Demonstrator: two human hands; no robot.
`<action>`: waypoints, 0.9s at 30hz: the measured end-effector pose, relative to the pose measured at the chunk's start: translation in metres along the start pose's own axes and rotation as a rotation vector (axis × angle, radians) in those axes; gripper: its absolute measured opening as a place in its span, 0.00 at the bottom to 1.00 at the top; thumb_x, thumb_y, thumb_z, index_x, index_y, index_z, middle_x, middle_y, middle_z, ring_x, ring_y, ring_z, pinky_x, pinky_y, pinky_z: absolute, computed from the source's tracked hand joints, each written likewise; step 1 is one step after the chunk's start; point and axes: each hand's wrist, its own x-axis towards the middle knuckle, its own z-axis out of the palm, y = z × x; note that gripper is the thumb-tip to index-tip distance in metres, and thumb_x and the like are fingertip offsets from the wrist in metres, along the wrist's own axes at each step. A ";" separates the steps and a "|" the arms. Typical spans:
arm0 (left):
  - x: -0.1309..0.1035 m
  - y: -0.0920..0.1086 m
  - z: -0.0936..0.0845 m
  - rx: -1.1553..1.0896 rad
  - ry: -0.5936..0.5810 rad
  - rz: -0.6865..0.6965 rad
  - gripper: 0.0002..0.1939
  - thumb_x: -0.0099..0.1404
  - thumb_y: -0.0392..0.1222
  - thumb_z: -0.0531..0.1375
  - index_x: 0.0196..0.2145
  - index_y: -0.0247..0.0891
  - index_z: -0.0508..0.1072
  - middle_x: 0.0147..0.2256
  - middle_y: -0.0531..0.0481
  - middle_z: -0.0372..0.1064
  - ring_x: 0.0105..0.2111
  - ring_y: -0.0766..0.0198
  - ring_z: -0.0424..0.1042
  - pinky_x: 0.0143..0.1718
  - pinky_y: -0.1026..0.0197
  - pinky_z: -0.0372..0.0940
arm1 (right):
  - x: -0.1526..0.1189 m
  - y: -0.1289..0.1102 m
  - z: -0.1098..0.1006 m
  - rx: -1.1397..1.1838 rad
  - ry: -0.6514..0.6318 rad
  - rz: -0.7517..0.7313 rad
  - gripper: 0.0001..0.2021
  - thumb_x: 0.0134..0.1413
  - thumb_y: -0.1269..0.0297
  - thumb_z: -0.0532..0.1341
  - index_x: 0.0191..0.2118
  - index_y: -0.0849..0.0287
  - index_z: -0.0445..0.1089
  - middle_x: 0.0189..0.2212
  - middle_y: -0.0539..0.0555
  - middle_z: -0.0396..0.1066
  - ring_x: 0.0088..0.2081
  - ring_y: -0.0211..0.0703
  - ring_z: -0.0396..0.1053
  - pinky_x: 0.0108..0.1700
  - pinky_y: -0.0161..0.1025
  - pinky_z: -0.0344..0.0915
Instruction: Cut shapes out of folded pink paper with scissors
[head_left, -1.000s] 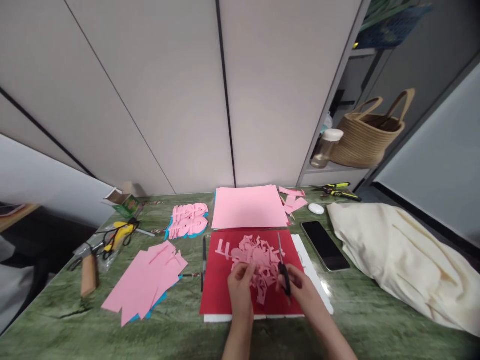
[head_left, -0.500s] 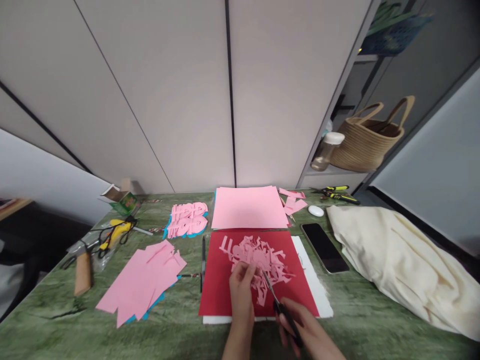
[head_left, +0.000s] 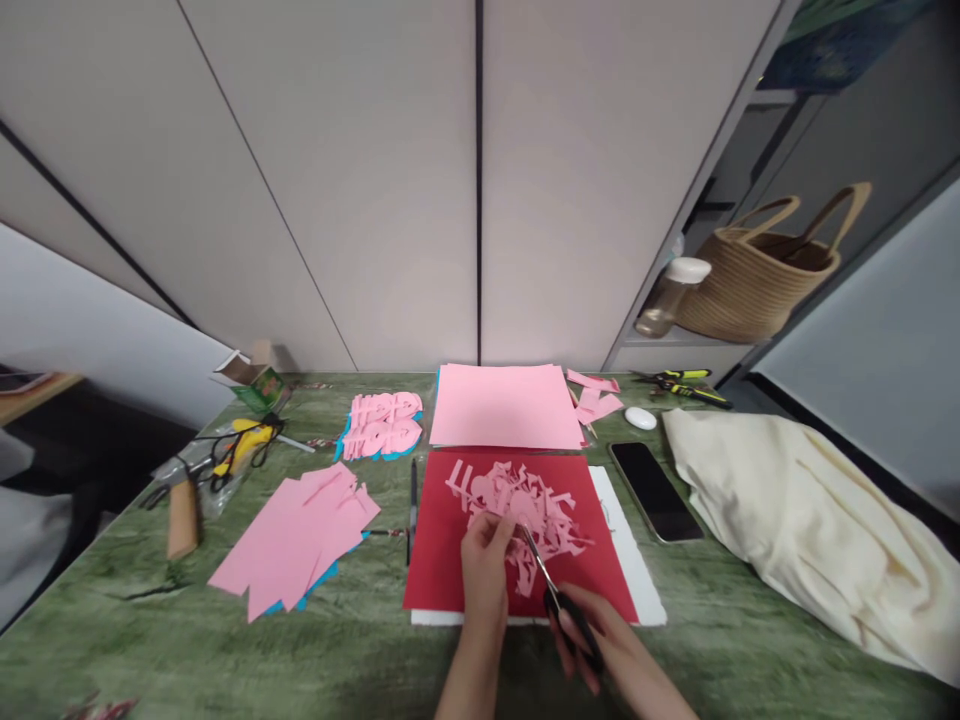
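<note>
My right hand [head_left: 589, 632] grips the black handles of a pair of scissors [head_left: 553, 592], whose blades point up and left to the fingertips of my left hand [head_left: 487, 555]. The left fingers are pinched on a pink paper piece [head_left: 517, 530]; its outline blends with the scraps behind it. Under both hands lies a red sheet [head_left: 435, 560], with a heap of pink paper scraps [head_left: 551, 515] on it. A white sheet [head_left: 646, 595] shows from beneath the red one.
Pink sheets [head_left: 502, 405] lie behind the red sheet. Cut pink papers [head_left: 292, 545], a dark pen [head_left: 412, 505] and pink cut-outs [head_left: 382, 425] are on the left. To the right are a phone [head_left: 654, 490], a white oval object [head_left: 640, 418], pliers [head_left: 686, 385] and cream cloth [head_left: 795, 520].
The view has shifted slightly, so the table's things sit a little further right and higher. Both hands stay over the scraps, and the scissor blades look a little wider apart.
</note>
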 end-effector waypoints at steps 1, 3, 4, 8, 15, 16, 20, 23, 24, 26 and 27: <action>0.000 0.001 0.000 -0.002 0.002 -0.003 0.14 0.53 0.46 0.63 0.21 0.34 0.65 0.21 0.54 0.65 0.22 0.71 0.63 0.25 0.68 0.57 | 0.000 0.001 0.000 0.001 0.005 -0.003 0.25 0.45 0.39 0.57 0.30 0.60 0.62 0.18 0.48 0.65 0.17 0.31 0.56 0.19 0.29 0.52; -0.002 0.003 0.000 -0.003 0.006 -0.009 0.14 0.52 0.46 0.63 0.20 0.34 0.65 0.21 0.54 0.65 0.22 0.71 0.63 0.26 0.68 0.58 | 0.001 0.002 0.001 0.005 0.016 -0.015 0.24 0.46 0.40 0.57 0.31 0.61 0.63 0.18 0.48 0.65 0.17 0.31 0.55 0.20 0.29 0.51; -0.002 0.004 0.001 -0.003 0.006 -0.012 0.15 0.52 0.46 0.64 0.20 0.34 0.65 0.20 0.54 0.65 0.22 0.71 0.63 0.26 0.68 0.58 | 0.002 0.002 0.002 0.007 0.021 -0.021 0.24 0.47 0.40 0.56 0.31 0.61 0.63 0.18 0.47 0.64 0.17 0.31 0.55 0.19 0.29 0.51; -0.003 0.005 0.001 0.001 -0.009 -0.016 0.15 0.51 0.46 0.64 0.20 0.34 0.65 0.19 0.56 0.62 0.21 0.72 0.61 0.26 0.68 0.58 | 0.007 0.002 0.004 -0.014 -0.029 -0.059 0.21 0.51 0.44 0.55 0.29 0.60 0.60 0.17 0.46 0.62 0.16 0.30 0.54 0.18 0.28 0.50; -0.002 0.005 0.000 0.034 -0.042 -0.021 0.16 0.49 0.47 0.65 0.19 0.34 0.65 0.19 0.55 0.61 0.21 0.71 0.62 0.26 0.67 0.59 | 0.008 0.003 0.004 0.000 -0.032 -0.071 0.19 0.54 0.46 0.54 0.29 0.60 0.60 0.18 0.46 0.63 0.15 0.29 0.54 0.18 0.28 0.49; -0.002 0.006 0.001 0.031 -0.047 -0.023 0.16 0.49 0.47 0.65 0.19 0.34 0.65 0.19 0.55 0.61 0.21 0.71 0.62 0.26 0.67 0.59 | 0.007 0.003 0.003 0.000 -0.032 -0.072 0.19 0.54 0.47 0.55 0.29 0.60 0.60 0.18 0.46 0.63 0.15 0.29 0.53 0.18 0.28 0.49; -0.003 0.007 0.002 0.008 -0.063 -0.055 0.16 0.49 0.46 0.65 0.19 0.34 0.64 0.19 0.55 0.62 0.21 0.71 0.62 0.25 0.67 0.59 | 0.006 0.001 0.003 0.006 -0.026 -0.072 0.19 0.54 0.47 0.55 0.29 0.61 0.60 0.18 0.46 0.63 0.16 0.29 0.54 0.18 0.28 0.49; -0.003 0.008 0.002 0.009 -0.070 -0.065 0.15 0.49 0.46 0.65 0.19 0.34 0.65 0.19 0.55 0.63 0.21 0.71 0.63 0.25 0.67 0.59 | 0.004 -0.002 0.004 0.019 -0.025 -0.078 0.19 0.53 0.46 0.55 0.30 0.61 0.61 0.18 0.46 0.62 0.16 0.30 0.54 0.18 0.28 0.50; -0.003 0.008 0.002 0.014 -0.072 -0.065 0.15 0.49 0.46 0.65 0.19 0.34 0.65 0.19 0.55 0.63 0.21 0.71 0.63 0.25 0.67 0.59 | 0.004 -0.002 0.004 0.019 -0.026 -0.080 0.19 0.53 0.46 0.55 0.30 0.61 0.61 0.18 0.45 0.62 0.16 0.30 0.54 0.18 0.28 0.49; -0.003 0.008 0.002 0.026 -0.074 -0.070 0.16 0.48 0.47 0.66 0.19 0.34 0.65 0.18 0.55 0.63 0.20 0.71 0.63 0.24 0.68 0.60 | 0.004 -0.002 0.003 0.016 -0.031 -0.075 0.20 0.53 0.46 0.55 0.29 0.61 0.61 0.18 0.46 0.62 0.15 0.29 0.54 0.18 0.28 0.49; -0.003 0.008 0.002 0.033 -0.078 -0.075 0.16 0.48 0.47 0.66 0.19 0.34 0.65 0.18 0.54 0.64 0.20 0.71 0.64 0.24 0.68 0.60 | 0.004 -0.002 0.003 0.017 -0.032 -0.068 0.20 0.53 0.45 0.55 0.29 0.61 0.60 0.17 0.45 0.62 0.15 0.29 0.54 0.18 0.28 0.49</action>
